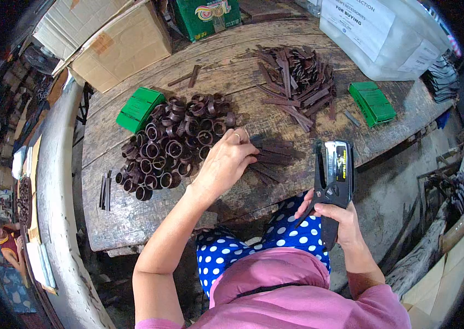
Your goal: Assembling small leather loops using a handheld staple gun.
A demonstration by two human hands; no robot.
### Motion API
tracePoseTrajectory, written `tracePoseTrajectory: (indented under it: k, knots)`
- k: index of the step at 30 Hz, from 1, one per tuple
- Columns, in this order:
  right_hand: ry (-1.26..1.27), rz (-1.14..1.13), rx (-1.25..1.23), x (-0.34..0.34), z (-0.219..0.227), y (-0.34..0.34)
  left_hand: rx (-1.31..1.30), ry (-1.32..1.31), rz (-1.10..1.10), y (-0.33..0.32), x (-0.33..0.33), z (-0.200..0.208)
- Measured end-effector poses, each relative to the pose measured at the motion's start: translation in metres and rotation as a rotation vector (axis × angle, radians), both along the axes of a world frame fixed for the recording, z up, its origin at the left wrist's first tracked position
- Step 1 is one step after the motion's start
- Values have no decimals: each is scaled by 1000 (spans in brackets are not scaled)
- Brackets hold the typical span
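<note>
My left hand [226, 159] is bent over the table, its fingertips closed at the near ends of a small fan of dark brown strips [276, 156]. How many strips it grips is hidden. In my right hand [341, 216] is a black plier stapler [335, 174], held upright by its handles just off the table's front edge. Left of my left hand lies a heap of dark brown rings [161, 148], each a strip bent into a loop. A larger pile of flat brown strips [303, 82] spreads farther back.
Green small boxes lie left [140, 109] and right [373, 103] on the worn wooden table [117, 219]. Thin black strips [105, 191] rest at the left. Behind stand a cardboard box [119, 46], a green carton [204, 19] and a translucent bin [380, 38]. Another person [10, 247] sits far left.
</note>
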State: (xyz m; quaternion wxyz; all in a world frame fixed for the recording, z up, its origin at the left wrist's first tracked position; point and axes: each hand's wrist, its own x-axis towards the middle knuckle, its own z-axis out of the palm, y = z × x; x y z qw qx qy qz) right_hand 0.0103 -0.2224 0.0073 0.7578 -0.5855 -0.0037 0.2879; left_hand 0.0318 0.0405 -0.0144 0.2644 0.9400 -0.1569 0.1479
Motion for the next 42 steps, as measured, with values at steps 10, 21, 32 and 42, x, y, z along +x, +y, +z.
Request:
tracePoseTrajectory:
  k: [10,21,32,42]
  knots:
    - [-8,35,70,2,-4,5,10,136,71,-2,3,4]
    - [-39,58,71,0,-2,9,-177,161,-51,6,2,-1]
    - [-296,-160,75,27,1,25,-1604,892,118,-48,-70,-1]
    - [-396,-192,-75,25,10,37,-1323,920,75,-57,-86,0]
